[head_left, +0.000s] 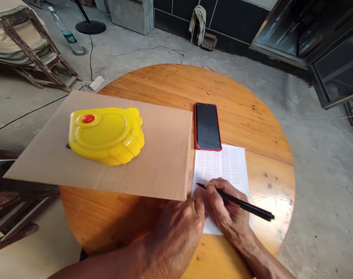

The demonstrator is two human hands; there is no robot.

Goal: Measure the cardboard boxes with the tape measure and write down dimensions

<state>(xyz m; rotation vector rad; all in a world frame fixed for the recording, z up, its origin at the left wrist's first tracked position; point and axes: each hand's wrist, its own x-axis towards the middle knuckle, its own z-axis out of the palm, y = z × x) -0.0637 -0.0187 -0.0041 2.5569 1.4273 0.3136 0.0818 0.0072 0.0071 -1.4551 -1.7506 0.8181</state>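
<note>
In the head view, my right hand grips a slim black pen, its tip touching a sheet of paper near the lower end of several columns of small handwritten characters. Beside it, my left hand rests with curled fingers on the sheet's left edge, close to the corner of a brown cardboard sheet. Whatever those fingers may hold is hidden. On the cardboard lies a yellow case shaped like a tape measure, with a red button on top. A phone in a red cover overlaps the paper's top edge.
The round wooden table carries all this, and the cardboard juts past its left edge. On the floor stand a plastic bottle, a weathered wooden chair and a white power strip with trailing cables. A glazed door is at right.
</note>
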